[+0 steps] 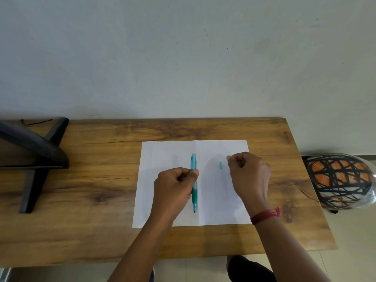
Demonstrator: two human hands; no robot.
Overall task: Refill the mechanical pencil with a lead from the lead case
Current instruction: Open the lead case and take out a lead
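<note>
A translucent teal mechanical pencil (194, 180) is upright over the white sheet of paper (168, 153), tip pointing toward me. My left hand (175, 188) grips its middle between thumb and fingers. My right hand (248, 171) hovers to the right with thumb and forefinger pinched together; whether a thin lead sits between them is too fine to see. A small teal piece (220, 165), likely the pencil's cap, lies on the paper between the hands. The lead case is hidden from view.
The paper lies on a wooden table (101, 180) against a pale wall. A black monitor stand (38, 159) occupies the table's left end. A helmet with orange and black pattern (341, 180) sits beyond the right edge. A red thread circles my right wrist.
</note>
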